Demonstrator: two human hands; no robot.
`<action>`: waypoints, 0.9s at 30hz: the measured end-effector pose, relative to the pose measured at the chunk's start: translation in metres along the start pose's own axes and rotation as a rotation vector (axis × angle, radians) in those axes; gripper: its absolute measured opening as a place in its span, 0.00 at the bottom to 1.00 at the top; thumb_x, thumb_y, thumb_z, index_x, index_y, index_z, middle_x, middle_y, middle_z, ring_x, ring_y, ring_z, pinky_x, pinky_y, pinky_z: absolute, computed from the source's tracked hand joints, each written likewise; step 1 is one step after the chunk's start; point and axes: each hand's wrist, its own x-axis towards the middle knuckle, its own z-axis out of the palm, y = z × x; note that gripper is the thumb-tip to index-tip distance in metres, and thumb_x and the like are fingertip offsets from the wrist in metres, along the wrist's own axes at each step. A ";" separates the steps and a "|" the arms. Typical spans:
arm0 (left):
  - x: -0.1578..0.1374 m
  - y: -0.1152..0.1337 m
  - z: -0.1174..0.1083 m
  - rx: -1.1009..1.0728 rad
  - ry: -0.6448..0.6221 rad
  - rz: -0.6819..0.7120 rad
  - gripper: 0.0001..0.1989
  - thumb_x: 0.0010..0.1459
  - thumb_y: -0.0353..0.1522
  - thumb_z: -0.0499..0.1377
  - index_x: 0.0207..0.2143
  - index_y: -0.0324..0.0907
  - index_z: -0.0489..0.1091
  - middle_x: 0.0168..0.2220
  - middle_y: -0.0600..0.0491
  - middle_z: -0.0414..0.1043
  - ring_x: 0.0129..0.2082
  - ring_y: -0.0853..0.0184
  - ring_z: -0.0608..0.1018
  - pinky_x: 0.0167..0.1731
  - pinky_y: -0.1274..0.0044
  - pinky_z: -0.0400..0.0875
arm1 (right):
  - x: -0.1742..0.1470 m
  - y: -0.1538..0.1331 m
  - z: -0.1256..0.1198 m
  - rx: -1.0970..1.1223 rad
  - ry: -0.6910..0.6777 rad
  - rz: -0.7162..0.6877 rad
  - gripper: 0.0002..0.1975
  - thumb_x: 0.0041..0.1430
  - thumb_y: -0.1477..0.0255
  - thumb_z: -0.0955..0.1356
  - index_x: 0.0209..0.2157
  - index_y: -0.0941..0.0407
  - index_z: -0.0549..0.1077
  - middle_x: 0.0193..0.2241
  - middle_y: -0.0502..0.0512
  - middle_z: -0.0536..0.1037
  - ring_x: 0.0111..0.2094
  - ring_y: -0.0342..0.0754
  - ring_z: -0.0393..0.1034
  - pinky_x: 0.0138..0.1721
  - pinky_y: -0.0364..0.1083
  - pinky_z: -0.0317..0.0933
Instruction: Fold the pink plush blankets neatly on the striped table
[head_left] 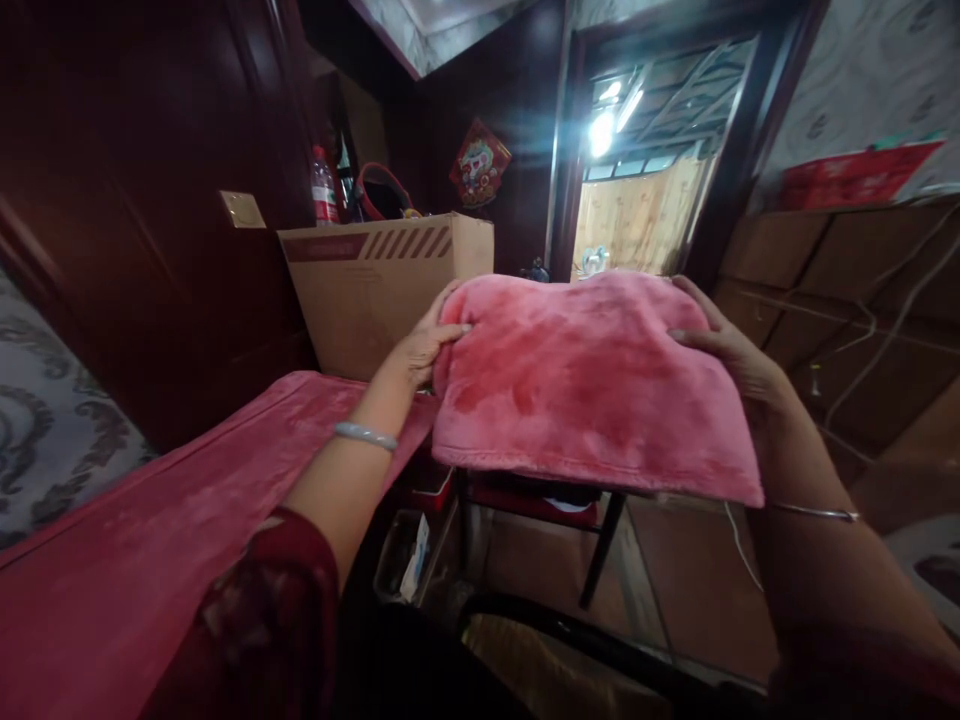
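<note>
In the head view, you hold a pink plush cloth (592,390) up in front of you, one hand at each side of it. Your left hand (427,345) pinches its left edge, thumb on the near face (the other fingers are mostly hidden, so you cannot tell whether they are spread). Your right hand (727,345) grips the upper right corner likewise, thumb in front. The cloth hangs above a red-seated chair (551,505), its lower edge loose. Left of it lies a pink cover (180,480); behind, a cardboard box (375,290) bears a red-capped bottle (323,190).
</note>
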 end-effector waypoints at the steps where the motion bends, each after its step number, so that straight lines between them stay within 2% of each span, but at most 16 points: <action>1: 0.007 -0.014 0.005 -0.006 0.004 -0.076 0.47 0.48 0.21 0.63 0.69 0.52 0.53 0.66 0.49 0.64 0.57 0.61 0.75 0.55 0.70 0.72 | 0.000 0.011 -0.005 0.002 0.030 0.059 0.43 0.54 0.73 0.68 0.70 0.54 0.52 0.68 0.59 0.59 0.60 0.53 0.66 0.56 0.49 0.63; 4: 0.017 -0.051 0.012 0.038 0.066 -0.297 0.44 0.50 0.21 0.62 0.68 0.46 0.56 0.62 0.44 0.69 0.52 0.62 0.78 0.54 0.70 0.73 | -0.005 0.045 -0.009 0.069 0.053 0.238 0.40 0.52 0.72 0.69 0.67 0.57 0.59 0.64 0.62 0.67 0.53 0.53 0.73 0.51 0.48 0.66; 6: 0.017 -0.066 0.010 0.051 0.092 -0.333 0.40 0.51 0.23 0.63 0.67 0.44 0.59 0.60 0.42 0.71 0.51 0.62 0.79 0.53 0.70 0.72 | -0.008 0.059 -0.009 0.144 0.023 0.270 0.37 0.51 0.71 0.69 0.64 0.56 0.63 0.60 0.60 0.72 0.47 0.51 0.75 0.46 0.47 0.67; 8: 0.017 -0.072 0.007 0.038 0.095 -0.310 0.38 0.51 0.24 0.64 0.65 0.43 0.62 0.59 0.43 0.72 0.50 0.63 0.79 0.52 0.72 0.73 | -0.010 0.065 -0.009 0.203 0.014 0.251 0.34 0.51 0.70 0.70 0.62 0.54 0.67 0.56 0.56 0.75 0.44 0.49 0.76 0.44 0.45 0.67; 11: 0.022 -0.070 0.006 0.048 0.112 -0.299 0.39 0.49 0.21 0.64 0.65 0.43 0.63 0.58 0.43 0.72 0.47 0.65 0.79 0.50 0.74 0.74 | -0.009 0.065 -0.011 0.212 0.052 0.257 0.34 0.47 0.71 0.72 0.59 0.54 0.70 0.56 0.55 0.76 0.44 0.48 0.75 0.45 0.43 0.66; 13: 0.026 -0.065 0.009 0.050 0.116 -0.278 0.41 0.48 0.20 0.62 0.65 0.43 0.61 0.59 0.43 0.72 0.44 0.66 0.80 0.47 0.75 0.75 | -0.009 0.062 -0.012 0.218 0.101 0.267 0.35 0.46 0.71 0.73 0.58 0.53 0.70 0.60 0.55 0.72 0.48 0.48 0.73 0.48 0.43 0.65; 17: 0.033 -0.060 0.015 0.034 0.106 -0.140 0.41 0.46 0.18 0.60 0.65 0.44 0.63 0.62 0.47 0.68 0.47 0.67 0.79 0.49 0.77 0.73 | -0.009 0.060 -0.012 0.223 0.142 0.197 0.37 0.43 0.71 0.74 0.59 0.50 0.68 0.66 0.52 0.65 0.56 0.49 0.69 0.54 0.44 0.63; 19: 0.034 -0.063 0.017 0.063 0.144 -0.135 0.39 0.47 0.18 0.60 0.63 0.42 0.64 0.62 0.46 0.69 0.50 0.67 0.78 0.51 0.77 0.72 | -0.009 0.060 -0.011 0.217 0.135 0.186 0.38 0.41 0.72 0.75 0.57 0.50 0.69 0.64 0.51 0.68 0.56 0.49 0.69 0.55 0.44 0.62; 23: 0.032 -0.070 0.018 0.151 0.182 -0.243 0.29 0.53 0.23 0.62 0.59 0.36 0.68 0.56 0.41 0.74 0.50 0.63 0.78 0.54 0.73 0.70 | -0.008 0.062 -0.010 0.207 0.160 0.230 0.34 0.36 0.73 0.75 0.51 0.52 0.74 0.53 0.49 0.77 0.51 0.47 0.71 0.52 0.41 0.64; 27: 0.026 -0.067 0.021 0.415 0.223 -0.177 0.25 0.58 0.29 0.61 0.59 0.37 0.69 0.56 0.41 0.74 0.54 0.60 0.76 0.58 0.68 0.66 | -0.010 0.063 -0.010 0.187 0.191 0.240 0.33 0.36 0.72 0.76 0.50 0.50 0.76 0.48 0.48 0.80 0.45 0.47 0.73 0.46 0.41 0.68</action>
